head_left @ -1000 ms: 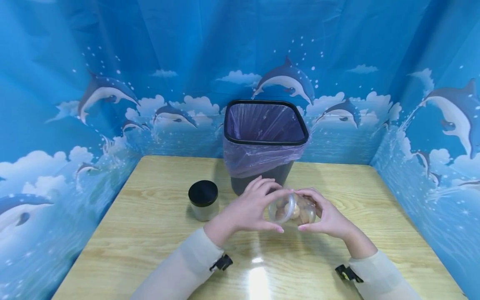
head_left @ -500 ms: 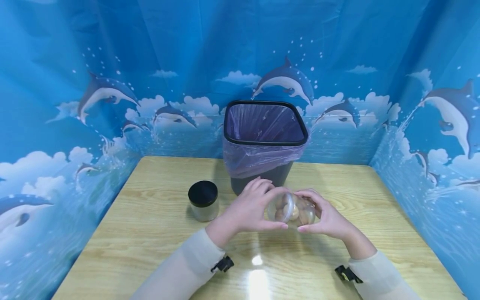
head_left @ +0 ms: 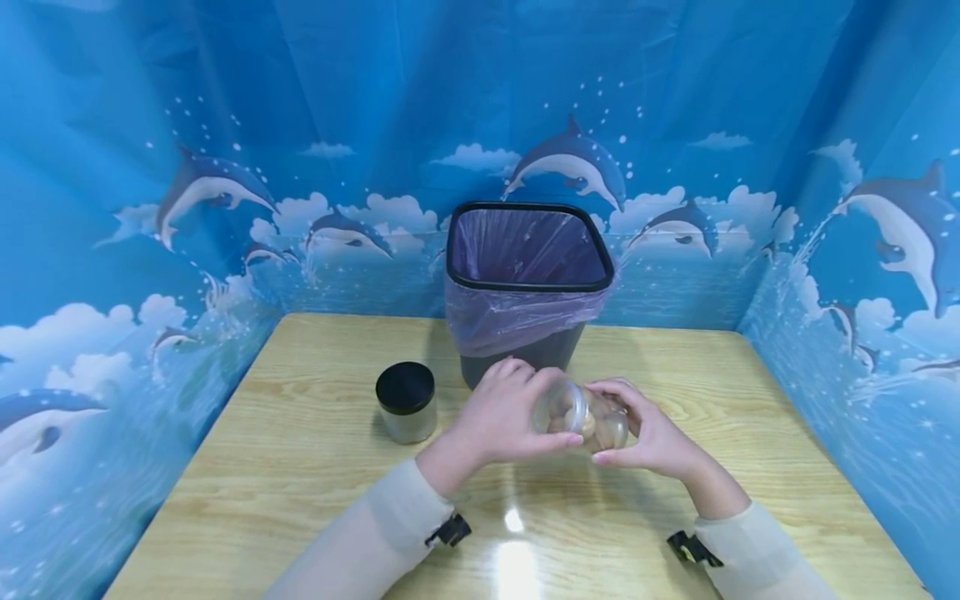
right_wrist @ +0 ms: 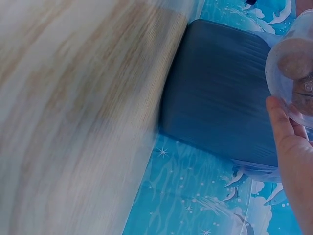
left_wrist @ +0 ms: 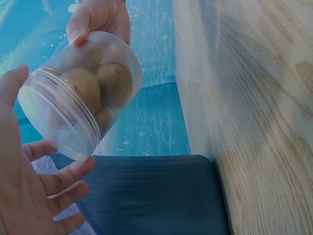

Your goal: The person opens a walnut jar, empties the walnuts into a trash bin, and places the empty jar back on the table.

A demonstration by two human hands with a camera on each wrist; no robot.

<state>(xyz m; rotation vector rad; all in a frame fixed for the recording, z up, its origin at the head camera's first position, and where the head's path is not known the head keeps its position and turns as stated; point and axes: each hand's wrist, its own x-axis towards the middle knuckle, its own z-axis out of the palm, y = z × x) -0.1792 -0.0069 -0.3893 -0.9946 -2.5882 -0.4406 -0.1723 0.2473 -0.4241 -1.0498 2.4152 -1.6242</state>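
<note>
– What is being held?
– A clear jar (head_left: 579, 415), tipped sideways above the table (head_left: 255, 475), in front of the bin (head_left: 530, 287). Round brown objects (left_wrist: 83, 90) are contained in it.
– How is it gripped?
– Its base is clasped between thumb and fingers of the right hand (head_left: 648, 429); its ridged end is loosely spanned by the left hand (head_left: 510, 414), fingers spread and curved.
– Other containers?
– The bin is lined with a purple bag (head_left: 517, 321). Beside it, a black-lidded pot (head_left: 407, 408) is seen; its contents cannot be made out.
</note>
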